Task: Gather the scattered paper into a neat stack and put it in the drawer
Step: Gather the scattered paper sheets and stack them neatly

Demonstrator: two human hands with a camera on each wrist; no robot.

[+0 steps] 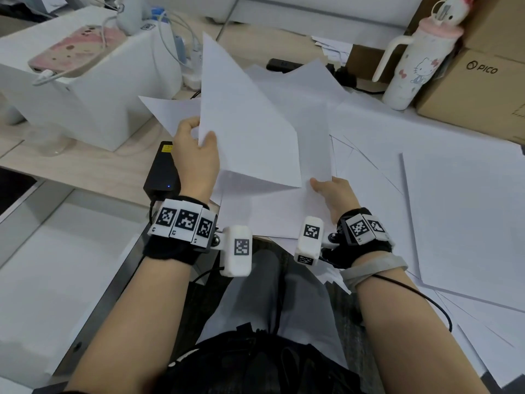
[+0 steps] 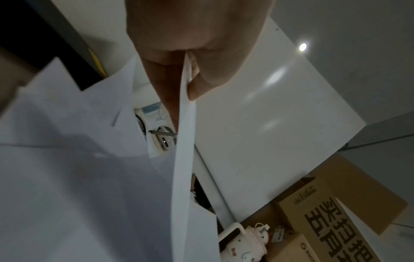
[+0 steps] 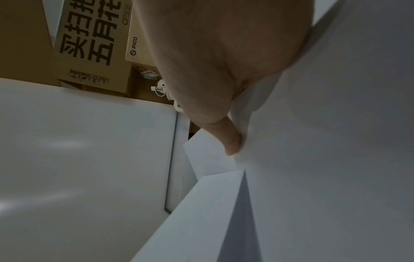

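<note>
The left hand [image 1: 196, 155] was raised above the desk edge [image 1: 85, 173], thumb and fingers pinching a paper sheet [image 1: 250, 137]; the right hand [image 1: 335, 197] — lower, nearer that edge — pinched paper too; both forearms reached forward.

A pale wood-grain desk [image 1: 85, 169] carries scattered white paper sheets [image 1: 454, 200], a black power brick [image 1: 162, 169], a white box [image 1: 93, 89], a cartoon-printed tumbler [image 1: 412, 69] and brown cardboard cartons [image 1: 477, 95].
</note>
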